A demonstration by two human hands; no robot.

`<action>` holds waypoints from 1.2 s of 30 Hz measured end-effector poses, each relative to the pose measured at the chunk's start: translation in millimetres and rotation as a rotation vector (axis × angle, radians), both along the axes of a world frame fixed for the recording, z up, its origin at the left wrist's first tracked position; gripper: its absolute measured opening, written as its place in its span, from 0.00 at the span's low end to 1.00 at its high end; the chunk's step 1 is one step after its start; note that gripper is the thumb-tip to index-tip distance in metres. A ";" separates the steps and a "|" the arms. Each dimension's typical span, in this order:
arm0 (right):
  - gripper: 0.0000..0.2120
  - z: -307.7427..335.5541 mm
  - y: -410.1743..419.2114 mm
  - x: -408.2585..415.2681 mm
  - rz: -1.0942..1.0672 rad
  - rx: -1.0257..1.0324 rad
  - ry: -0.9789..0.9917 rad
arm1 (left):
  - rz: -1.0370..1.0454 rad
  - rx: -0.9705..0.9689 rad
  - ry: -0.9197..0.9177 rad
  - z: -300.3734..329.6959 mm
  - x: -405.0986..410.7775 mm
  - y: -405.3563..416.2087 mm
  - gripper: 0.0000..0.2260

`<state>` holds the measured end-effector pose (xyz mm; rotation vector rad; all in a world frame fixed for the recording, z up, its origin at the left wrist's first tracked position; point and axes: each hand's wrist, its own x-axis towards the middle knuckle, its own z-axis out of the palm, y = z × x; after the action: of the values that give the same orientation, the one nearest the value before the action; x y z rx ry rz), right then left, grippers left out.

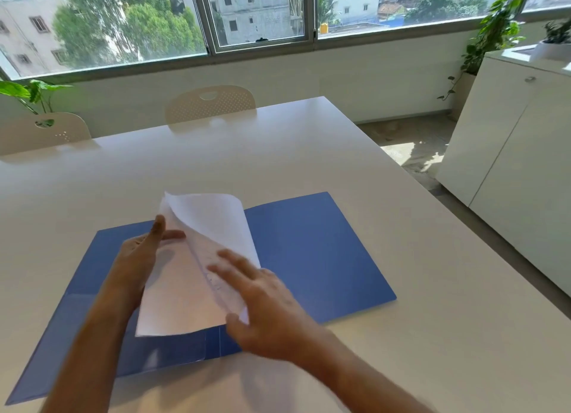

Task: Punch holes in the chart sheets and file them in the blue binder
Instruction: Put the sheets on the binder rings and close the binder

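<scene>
Lying spread flat on the white table [309,153], blue binder [318,258] opened with both covers down, presumably so the spine area stays reachable for filing. Resting on its left half, close against the spine fold: chart sheets [185,289], a thin stack of white paper, top leaves curled up and over toward the left, faint printed marks showing on the lifted underside.

Left hand [139,258] set at the stack's left edge, thumb raised, 1 finger stretched under the curling leaf — propping it up rather than clamping it, as far as can be judged; fingers loosely extended, not closed around anything. Right hand [262,301] spread open, palm down, fingers splayed over the lifted sheets near the spine side, thumb touching the lower corner of the paper; blurred, so firm contact with the fingers hard to confirm. Likely pressing or smoothing the leaves down near the fold so they sit aligned in the binder.

Stack thus caught between the 2 hands: left at its outer edge, right over its inner edge, binder beneath both. No hole punch anywhere in view, and no rings or clip visible at the spine; punched holes along the paper edge impossible to make out. Filing seemingly in hand, punching probably already done, though unconfirmed.
</scene>
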<state>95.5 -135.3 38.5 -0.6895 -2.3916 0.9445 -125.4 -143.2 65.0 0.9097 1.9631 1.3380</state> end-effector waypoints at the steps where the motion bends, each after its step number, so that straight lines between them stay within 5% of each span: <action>1: 0.33 -1.8 -4.3 -6.6 0.052 0.074 -0.052 | 0.008 -0.022 -0.013 0.7 1.4 0.7 0.24; 8: 0.32 -5.8 -20.6 -29.0 0.333 0.243 -0.185 | -0.024 -0.139 -0.076 -2.6 -5.4 0.1 0.08; 16: 0.26 0.4 -12.1 -12.7 0.080 0.131 0.109 | 0.218 -0.093 -0.131 -4.8 -42.4 -9.9 0.08; 30: 0.17 -13.3 51.9 6.8 -0.296 -0.524 0.289 | 0.220 0.093 -0.083 11.1 -25.3 -6.8 0.05; 34: 0.15 -10.4 71.7 10.0 -0.313 -0.689 0.355 | 0.033 0.274 -0.026 19.0 4.0 2.6 0.10; 36: 0.17 -6.6 83.1 11.7 -0.288 -0.802 0.385 | -0.100 0.348 -0.154 20.8 19.2 7.1 0.11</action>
<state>107.2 -52.2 31.9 -0.9797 -1.4872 1.7274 -106.1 -136.2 85.7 1.0150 1.5755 1.6686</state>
